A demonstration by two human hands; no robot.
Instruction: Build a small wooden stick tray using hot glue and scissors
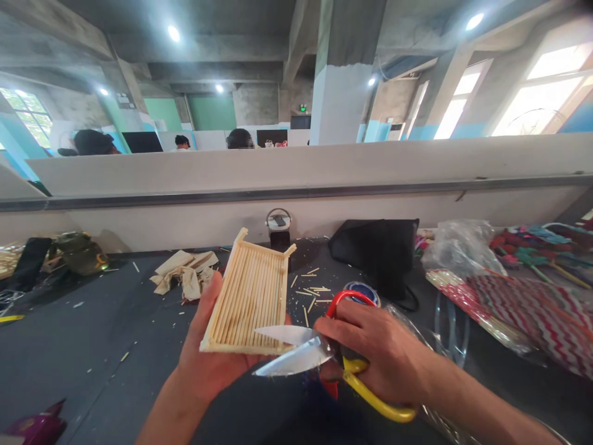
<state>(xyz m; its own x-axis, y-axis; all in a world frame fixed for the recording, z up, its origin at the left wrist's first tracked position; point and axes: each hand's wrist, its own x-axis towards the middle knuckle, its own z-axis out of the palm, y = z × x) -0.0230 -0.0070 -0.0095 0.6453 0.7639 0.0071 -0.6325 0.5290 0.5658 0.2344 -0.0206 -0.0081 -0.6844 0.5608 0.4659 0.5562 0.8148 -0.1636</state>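
My left hand [208, 358] lies palm up under a small panel of pale wooden sticks [248, 293] with a raised frame, holding it tilted toward me. My right hand [380, 349] grips scissors [319, 355] with red and yellow handles. Their blades are apart and point left, at the panel's lower right corner. Cut stick ends [312, 290] lie scattered on the dark table [92, 334] just behind the panel.
A black pouch [377, 250] and a small white device [278, 224] stand at the back by the white partition [296, 185]. Wrapped striped packs [523, 309] and clear plastic lie to the right. Torn paper scraps [185, 272] sit to the left, a purple object [34, 426] at the bottom left.
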